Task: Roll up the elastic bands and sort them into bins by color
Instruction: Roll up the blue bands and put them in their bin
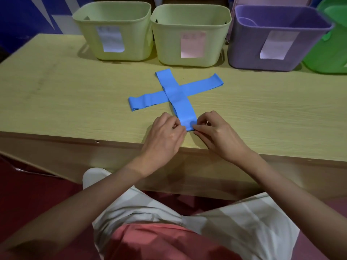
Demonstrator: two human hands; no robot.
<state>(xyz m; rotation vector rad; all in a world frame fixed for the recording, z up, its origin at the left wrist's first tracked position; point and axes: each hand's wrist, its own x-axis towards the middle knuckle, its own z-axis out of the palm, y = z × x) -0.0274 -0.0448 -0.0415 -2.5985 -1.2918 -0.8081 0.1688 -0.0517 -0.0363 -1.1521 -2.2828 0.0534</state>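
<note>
Both hands, left (165, 132) and right (216, 132), pinch the near end of a blue band (183, 104) crossing another (150, 100) on the desk (75, 94). Beyond the grip stand two pale green bins (112, 44) (189, 47) and a purple bin (249, 49); their contents cannot be made out.

No text can be read — the paper labels on the left bin (110, 39), middle bin (192, 45) and purple bin (275, 45) are too blurred.
</note>
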